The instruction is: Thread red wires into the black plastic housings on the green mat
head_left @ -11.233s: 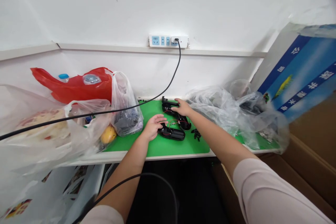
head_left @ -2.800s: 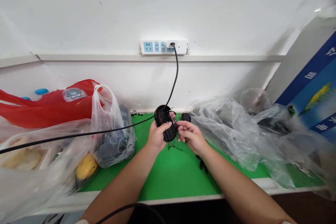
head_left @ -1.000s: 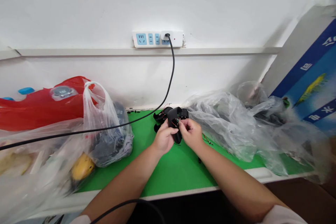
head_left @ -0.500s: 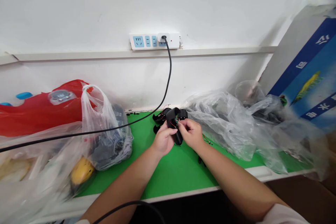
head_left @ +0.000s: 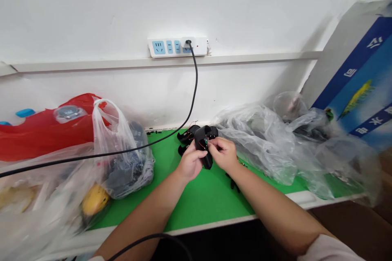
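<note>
My left hand [head_left: 192, 162] is closed around a curved black plastic housing [head_left: 200, 135], held tilted above the green work surface [head_left: 205, 200]. Inside the housing a small green circuit board [head_left: 206, 141] and a thin red wire show. The fingers of my right hand [head_left: 224, 153] are pinched together at the board's edge, and they partly cover it. Behind the held housing lie more black plastic parts [head_left: 187, 133], one with a fine red wire standing up. Small black pieces [head_left: 233, 182] lie beside my right forearm.
A clear bag [head_left: 122, 163] of dark parts and a red bag [head_left: 45, 130] sit on the left. Crumpled clear plastic [head_left: 266, 142] lies on the right before a blue and white box [head_left: 358, 77]. A black cable [head_left: 196, 77] hangs from the power strip [head_left: 177, 47] across the left side.
The held housing has tilted slightly in my left hand. My right fingers stay pinched at the circuit board. The whole view has shifted a little.
</note>
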`<state>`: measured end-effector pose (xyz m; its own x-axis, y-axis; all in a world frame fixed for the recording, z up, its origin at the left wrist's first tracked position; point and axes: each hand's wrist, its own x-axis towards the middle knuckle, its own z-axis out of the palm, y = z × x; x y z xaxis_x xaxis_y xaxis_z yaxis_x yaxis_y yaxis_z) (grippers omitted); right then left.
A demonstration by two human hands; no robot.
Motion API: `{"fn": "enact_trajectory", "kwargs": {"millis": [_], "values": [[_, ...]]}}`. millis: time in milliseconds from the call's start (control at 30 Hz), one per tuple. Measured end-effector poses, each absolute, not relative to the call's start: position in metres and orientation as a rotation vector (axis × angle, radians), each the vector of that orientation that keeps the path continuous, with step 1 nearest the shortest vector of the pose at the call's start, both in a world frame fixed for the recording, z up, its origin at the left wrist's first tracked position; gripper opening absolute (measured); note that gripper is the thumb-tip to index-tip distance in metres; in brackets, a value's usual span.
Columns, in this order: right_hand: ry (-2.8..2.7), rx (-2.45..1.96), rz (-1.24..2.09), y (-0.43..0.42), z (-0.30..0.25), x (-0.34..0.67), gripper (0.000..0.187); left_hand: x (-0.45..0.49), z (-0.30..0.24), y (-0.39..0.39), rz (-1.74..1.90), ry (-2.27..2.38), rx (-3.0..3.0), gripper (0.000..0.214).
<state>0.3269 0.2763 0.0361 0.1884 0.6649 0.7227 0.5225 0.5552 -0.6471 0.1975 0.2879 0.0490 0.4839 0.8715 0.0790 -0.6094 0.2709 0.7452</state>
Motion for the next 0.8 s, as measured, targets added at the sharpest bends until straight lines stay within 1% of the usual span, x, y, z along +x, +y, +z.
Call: {"fn": "enact_trajectory", "kwargs": {"millis": [267,600,800], "values": [[-1.483,-1.084,0.049,0.2748,0.0377,0.3265,0.016,0.1972,0.0427,0.2903,1.047,0.37,0.899,0.056],[-1.48,-1.065,0.111,0.2748,0.0403,0.3291,0.015,0.1964,0.0429,0.2911,1.039,0.372,0.975,0.062],[-1.46,-1.099,0.106,0.274,0.0422,0.3265,0.016,0.1949,0.0429,0.2898,1.035,0.387,0.979,0.06]]}}
